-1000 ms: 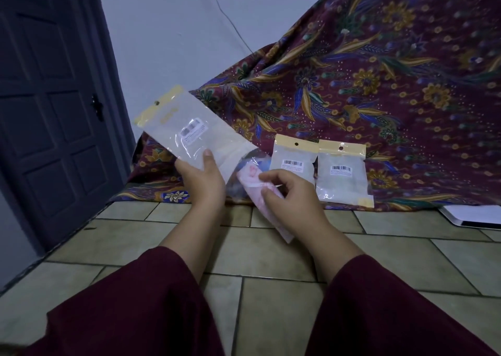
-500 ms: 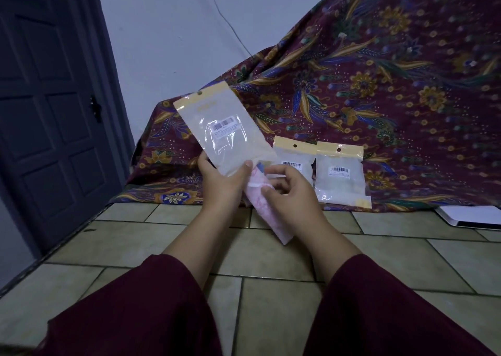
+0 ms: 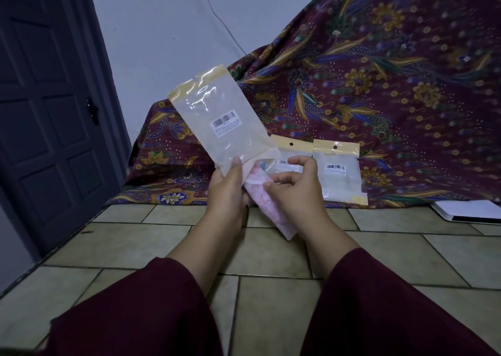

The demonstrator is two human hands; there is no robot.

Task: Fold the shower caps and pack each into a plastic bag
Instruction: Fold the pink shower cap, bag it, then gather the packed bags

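Observation:
My left hand pinches the lower end of a clear plastic bag with a yellow header and a barcode label, held upright and tilted left. My right hand grips a folded pink-and-white shower cap, its upper end at the bag's bottom opening; the right fingers also touch the bag's edge there. Two packed bags, one partly hidden behind my hands and one to the right, lean against the patterned cloth.
A maroon floral cloth drapes over something large at the back. The floor is beige tile. A dark door stands at left. A white flat object lies at right under the cloth's edge.
My left hand has swung the empty bag rightwards and more upright, bringing its lower end to the folded cap. My right hand has moved up to the bag's opening.

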